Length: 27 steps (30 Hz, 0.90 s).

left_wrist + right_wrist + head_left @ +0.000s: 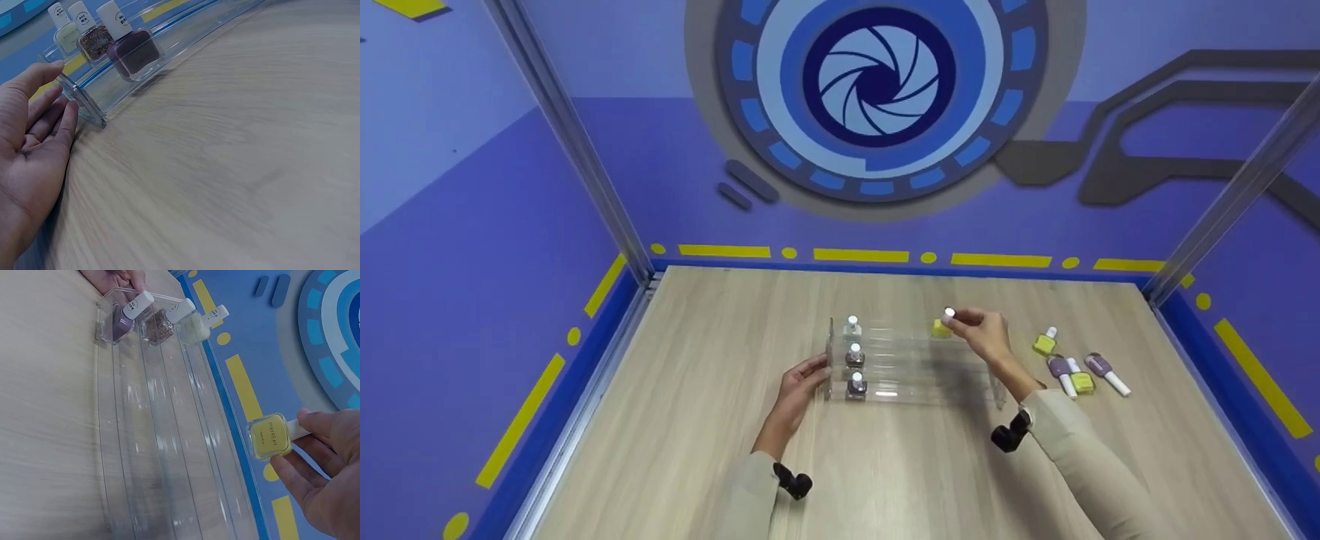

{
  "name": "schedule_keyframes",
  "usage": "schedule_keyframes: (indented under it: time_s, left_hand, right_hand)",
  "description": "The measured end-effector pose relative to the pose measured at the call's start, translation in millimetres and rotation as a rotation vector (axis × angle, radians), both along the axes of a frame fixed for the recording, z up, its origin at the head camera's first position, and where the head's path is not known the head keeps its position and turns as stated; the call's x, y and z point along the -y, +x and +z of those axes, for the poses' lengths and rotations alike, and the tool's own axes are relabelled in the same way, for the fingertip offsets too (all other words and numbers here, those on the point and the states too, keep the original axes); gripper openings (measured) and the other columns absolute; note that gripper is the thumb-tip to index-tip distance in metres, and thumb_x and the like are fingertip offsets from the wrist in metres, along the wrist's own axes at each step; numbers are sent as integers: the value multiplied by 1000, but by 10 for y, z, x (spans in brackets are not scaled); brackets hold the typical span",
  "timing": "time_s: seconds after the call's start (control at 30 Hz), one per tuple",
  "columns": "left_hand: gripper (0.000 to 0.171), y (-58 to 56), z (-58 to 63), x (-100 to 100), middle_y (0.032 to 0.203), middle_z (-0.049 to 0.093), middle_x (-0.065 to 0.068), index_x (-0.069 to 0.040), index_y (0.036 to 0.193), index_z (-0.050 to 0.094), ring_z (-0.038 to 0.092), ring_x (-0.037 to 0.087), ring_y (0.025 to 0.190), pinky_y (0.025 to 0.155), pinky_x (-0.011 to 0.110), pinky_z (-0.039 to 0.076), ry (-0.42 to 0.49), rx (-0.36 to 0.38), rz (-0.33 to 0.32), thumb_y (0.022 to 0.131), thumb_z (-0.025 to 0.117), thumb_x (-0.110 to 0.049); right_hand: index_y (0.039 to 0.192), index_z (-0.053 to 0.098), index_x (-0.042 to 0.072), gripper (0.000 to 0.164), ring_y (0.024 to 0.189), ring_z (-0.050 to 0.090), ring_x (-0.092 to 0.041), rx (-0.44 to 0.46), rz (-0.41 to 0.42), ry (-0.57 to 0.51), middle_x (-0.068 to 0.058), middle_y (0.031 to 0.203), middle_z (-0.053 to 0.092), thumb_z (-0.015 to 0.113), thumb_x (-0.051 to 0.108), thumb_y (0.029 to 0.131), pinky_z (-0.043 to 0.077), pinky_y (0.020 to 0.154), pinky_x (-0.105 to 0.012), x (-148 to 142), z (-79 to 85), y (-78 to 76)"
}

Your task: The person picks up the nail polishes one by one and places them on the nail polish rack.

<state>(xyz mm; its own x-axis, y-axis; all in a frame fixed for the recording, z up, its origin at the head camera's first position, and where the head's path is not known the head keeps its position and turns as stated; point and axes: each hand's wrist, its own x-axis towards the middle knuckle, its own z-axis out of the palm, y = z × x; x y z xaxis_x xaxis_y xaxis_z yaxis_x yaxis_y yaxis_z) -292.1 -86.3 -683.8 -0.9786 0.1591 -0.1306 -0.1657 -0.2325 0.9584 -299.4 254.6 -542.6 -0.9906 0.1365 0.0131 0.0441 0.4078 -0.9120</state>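
Observation:
A clear stepped display rack [915,386] lies on the table. Along its left end stand three white-capped nail polish bottles, one per tier: a dark purple one [135,53] in front, a glittery brown one [94,44] in the middle and a pale one [68,38] at the back. My left hand [795,390] touches the rack's left end panel [84,101] with thumb and fingertips. By its white cap, my right hand [986,334] pinches a yellow nail polish bottle [271,437], upright over the back tier, right of the pale bottle.
Right of the rack, several bottles lie on the wooden table [697,337]: a yellow one [1044,343], a purple one [1059,366], another yellow one [1082,383] and another purple one [1099,365]. Blue-purple panels [645,172] wall in the back and sides.

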Motion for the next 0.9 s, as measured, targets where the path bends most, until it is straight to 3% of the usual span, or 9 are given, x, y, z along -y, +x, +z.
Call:
schedule_keyframes:
  time_s: [0.47,0.57,0.73,0.9]
  left_hand:
    - [50,18,10,-2,145,56,24,4,140,56,60,14,121,104,21,53,27,-12,-11,96,71,-14]
    - [50,9,0,1,145,56,23,4,140,56,61,11,119,103,22,53,21,-11,-9,96,72,-14]
    - [50,-5,-17,-1,142,58,21,5,139,57,61,8,114,101,22,54,13,6,11,95,72,-13]
    - [49,8,-23,7,142,59,21,6,139,56,61,8,115,102,22,53,23,4,7,96,72,-12]
  right_hand:
    - [116,76,6,31,103,71,-25,36,-29,109,-14,116,77,78,27,92,56,84,-29,111,-140,-91]
    - [116,76,4,31,104,72,-26,23,-25,117,-15,115,77,78,25,92,56,81,-26,135,-196,-115]
    - [112,75,-4,28,91,72,-15,-39,6,48,-20,107,77,79,12,90,52,72,-15,189,-293,-156]
    - [109,77,-3,24,91,70,-13,-34,6,42,-19,106,78,79,10,88,51,73,-13,251,-328,-159]
